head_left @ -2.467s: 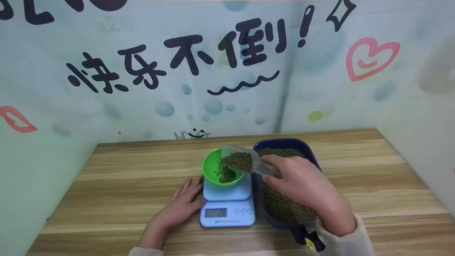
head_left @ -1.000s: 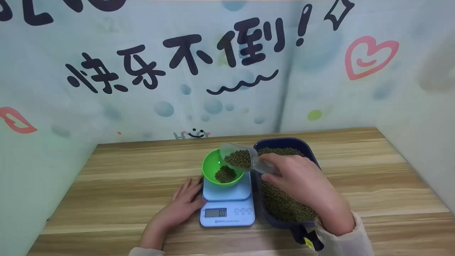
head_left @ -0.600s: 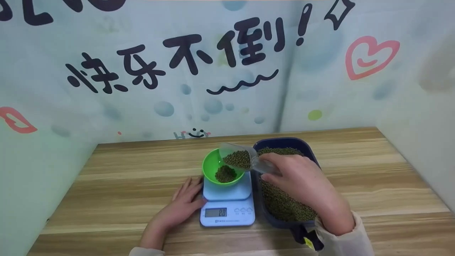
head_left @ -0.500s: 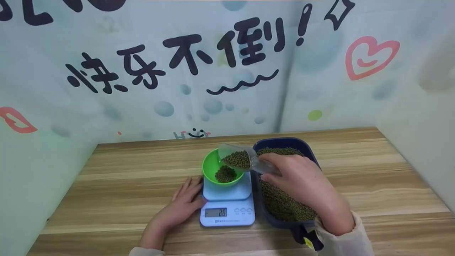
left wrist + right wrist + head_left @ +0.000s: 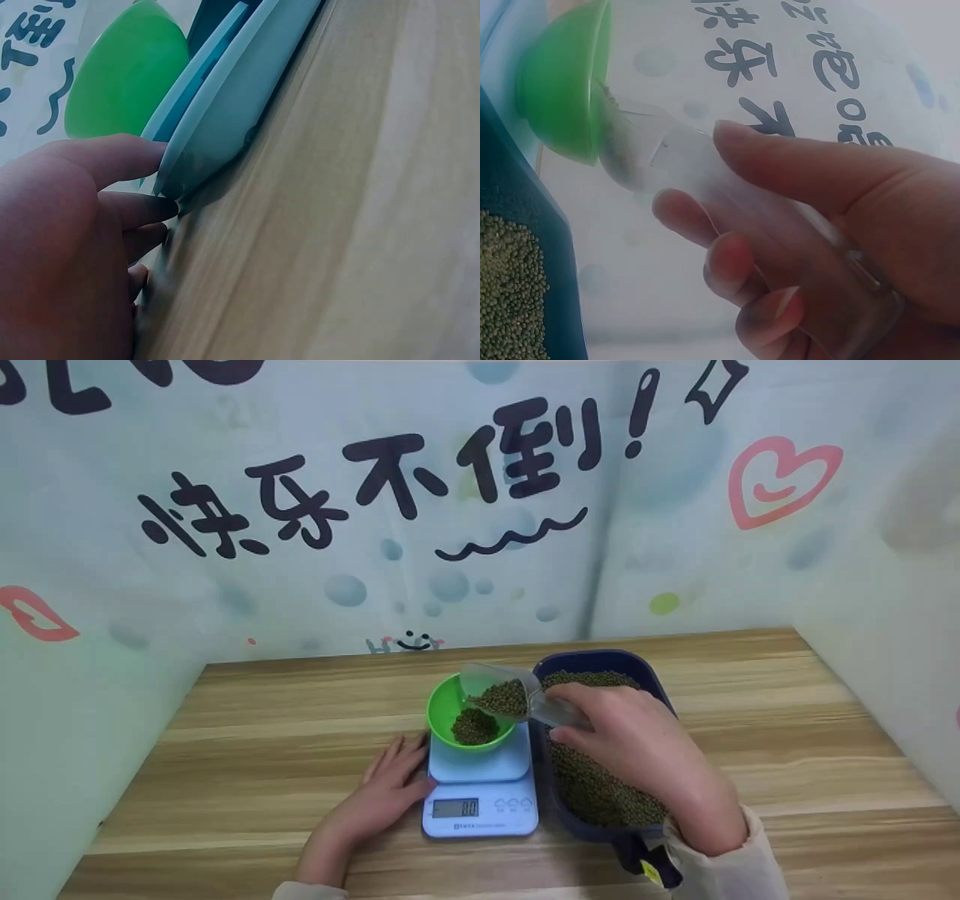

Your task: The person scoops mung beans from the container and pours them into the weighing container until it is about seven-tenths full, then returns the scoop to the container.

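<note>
My right hand (image 5: 626, 735) grips the handle of a clear plastic scoop (image 5: 780, 240), fingers curled underneath and thumb on top. Mung beans (image 5: 504, 697) fill part of the scoop, whose lip reaches over a green bowl (image 5: 442, 705). A small heap of beans (image 5: 475, 727) lies in the bowl. The bowl sits on the platform of a pale blue kitchen scale (image 5: 480, 819); its lit digits are too blurred to read surely. My left hand (image 5: 384, 795) rests on the table, fingers fairly straight, fingertips touching the scale's left edge (image 5: 217, 120).
A dark blue tub (image 5: 600, 658) full of beans stands close to the scale's right side, beneath my right forearm. A black piece with a yellow label (image 5: 651, 874) is at its near end. A printed cloth (image 5: 300, 585) hangs behind the wooden table (image 5: 262, 735).
Compared with 2.5 seconds ago, the heap in the bowl is bigger and tidier. The beans in the scoop now run closer to its lip. Scale digits differ between frames; the hands hardly move.
</note>
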A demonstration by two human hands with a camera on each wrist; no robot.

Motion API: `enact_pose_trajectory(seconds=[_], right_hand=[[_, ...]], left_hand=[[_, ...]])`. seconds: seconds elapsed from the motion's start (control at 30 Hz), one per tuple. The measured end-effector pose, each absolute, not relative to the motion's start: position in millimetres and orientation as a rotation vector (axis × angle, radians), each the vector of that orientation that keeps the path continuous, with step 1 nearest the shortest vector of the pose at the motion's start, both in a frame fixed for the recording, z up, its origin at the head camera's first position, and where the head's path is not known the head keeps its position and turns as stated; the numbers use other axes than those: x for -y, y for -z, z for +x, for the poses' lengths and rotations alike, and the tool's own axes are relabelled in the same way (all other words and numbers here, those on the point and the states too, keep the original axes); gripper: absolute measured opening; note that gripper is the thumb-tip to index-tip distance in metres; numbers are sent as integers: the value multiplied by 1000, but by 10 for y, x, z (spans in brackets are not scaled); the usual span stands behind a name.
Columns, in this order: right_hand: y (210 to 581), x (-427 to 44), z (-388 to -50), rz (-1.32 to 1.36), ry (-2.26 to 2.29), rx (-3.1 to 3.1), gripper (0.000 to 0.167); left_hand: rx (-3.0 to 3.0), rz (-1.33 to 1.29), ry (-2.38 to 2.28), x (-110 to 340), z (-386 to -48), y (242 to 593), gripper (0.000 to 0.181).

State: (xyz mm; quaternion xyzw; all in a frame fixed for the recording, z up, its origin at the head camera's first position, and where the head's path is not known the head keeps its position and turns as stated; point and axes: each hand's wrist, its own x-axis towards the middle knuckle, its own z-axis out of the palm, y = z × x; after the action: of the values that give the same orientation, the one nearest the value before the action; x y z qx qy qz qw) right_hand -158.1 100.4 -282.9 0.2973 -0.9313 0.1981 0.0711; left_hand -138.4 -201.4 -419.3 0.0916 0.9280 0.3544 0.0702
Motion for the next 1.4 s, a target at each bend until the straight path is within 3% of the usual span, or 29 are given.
enact_pose_trajectory(seconds=[1.4], right_hand=[[2865, -990, -1564, 906, -598, 2799, 38]], left_hand=[[-2788, 267, -1078, 2005, -1389, 4214, 58]])
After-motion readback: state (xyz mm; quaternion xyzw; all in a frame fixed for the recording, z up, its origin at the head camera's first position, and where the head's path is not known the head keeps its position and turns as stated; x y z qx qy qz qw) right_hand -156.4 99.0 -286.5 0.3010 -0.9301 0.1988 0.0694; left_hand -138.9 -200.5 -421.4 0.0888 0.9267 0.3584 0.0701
